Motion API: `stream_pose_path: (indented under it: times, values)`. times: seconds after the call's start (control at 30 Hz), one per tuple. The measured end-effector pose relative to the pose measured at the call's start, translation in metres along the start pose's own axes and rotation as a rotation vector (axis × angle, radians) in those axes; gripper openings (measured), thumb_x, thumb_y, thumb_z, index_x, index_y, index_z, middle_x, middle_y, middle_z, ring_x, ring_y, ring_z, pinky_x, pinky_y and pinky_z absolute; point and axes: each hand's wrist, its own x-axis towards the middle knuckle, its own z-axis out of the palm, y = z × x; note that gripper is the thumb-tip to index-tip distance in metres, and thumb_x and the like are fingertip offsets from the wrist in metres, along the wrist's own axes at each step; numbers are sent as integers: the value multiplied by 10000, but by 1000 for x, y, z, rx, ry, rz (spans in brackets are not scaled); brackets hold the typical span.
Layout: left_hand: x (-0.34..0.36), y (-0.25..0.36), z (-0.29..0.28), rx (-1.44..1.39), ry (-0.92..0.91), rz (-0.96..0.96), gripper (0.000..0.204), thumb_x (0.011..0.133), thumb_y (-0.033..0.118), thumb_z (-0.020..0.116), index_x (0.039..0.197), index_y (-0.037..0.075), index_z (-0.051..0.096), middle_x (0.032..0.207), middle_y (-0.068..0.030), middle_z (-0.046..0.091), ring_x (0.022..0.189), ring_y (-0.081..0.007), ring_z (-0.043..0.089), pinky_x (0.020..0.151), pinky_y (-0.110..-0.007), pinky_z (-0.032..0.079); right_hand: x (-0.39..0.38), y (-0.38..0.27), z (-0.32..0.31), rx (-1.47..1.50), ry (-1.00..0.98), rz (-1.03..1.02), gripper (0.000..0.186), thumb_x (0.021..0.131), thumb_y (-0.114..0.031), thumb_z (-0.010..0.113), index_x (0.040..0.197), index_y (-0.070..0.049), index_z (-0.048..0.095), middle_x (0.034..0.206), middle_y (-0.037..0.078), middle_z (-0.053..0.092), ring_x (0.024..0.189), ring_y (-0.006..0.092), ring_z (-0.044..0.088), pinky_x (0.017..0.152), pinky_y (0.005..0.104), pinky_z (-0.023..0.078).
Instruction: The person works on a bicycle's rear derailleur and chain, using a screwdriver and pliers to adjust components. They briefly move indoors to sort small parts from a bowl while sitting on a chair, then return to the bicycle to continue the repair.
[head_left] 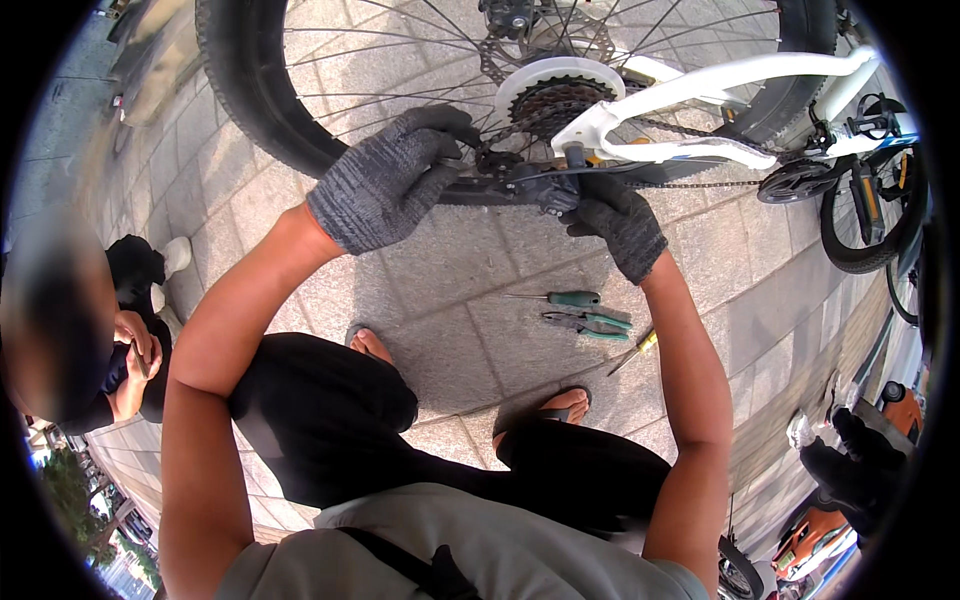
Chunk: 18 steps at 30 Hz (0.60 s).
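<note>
A white bicycle's rear wheel (240, 90), with a black tyre and a cassette (553, 98), fills the top of the head view. Below the white frame (610, 125) sits the black rear derailleur (545, 190). My right hand (622, 220), in a dark grey knit glove, has its fingers curled round the derailleur's right side. My left hand (385, 180), gloved alike, is at the derailleur's left end, its fingers bent. Whatever lies between those fingertips cannot be made out. The chain (700, 185) runs right from the derailleur to the chainring (795, 182).
On the paving by my feet lie a green-handled screwdriver (573, 298), green-handled pliers (595, 325) and a yellow-handled screwdriver (645, 345). A person (130, 330) crouches at the left. Another person's dark-clothed legs (850, 460) are at the right, near other bicycles.
</note>
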Motion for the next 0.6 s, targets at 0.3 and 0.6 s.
stream_pose_path:
  times: [0.3,0.6]
  values:
    - [13,9,23,-87,-82,16,222,964,-13,625,1182,-3,582,1511,-262,464,1381,-424,525,1061,-432,532,-10,-10,0,-17,-24,-107,451,947,-4,598,1387,95,576,1219,192,699,1022,250,718,874,369,618]
    - [9,-5,24,-203,-88,22,201,988,-10,616,1188,-10,598,1432,-247,543,1173,-373,665,941,-414,579,-6,-19,0,-205,9,-148,310,947,-36,603,1232,71,663,1003,133,750,856,183,700,791,325,582]
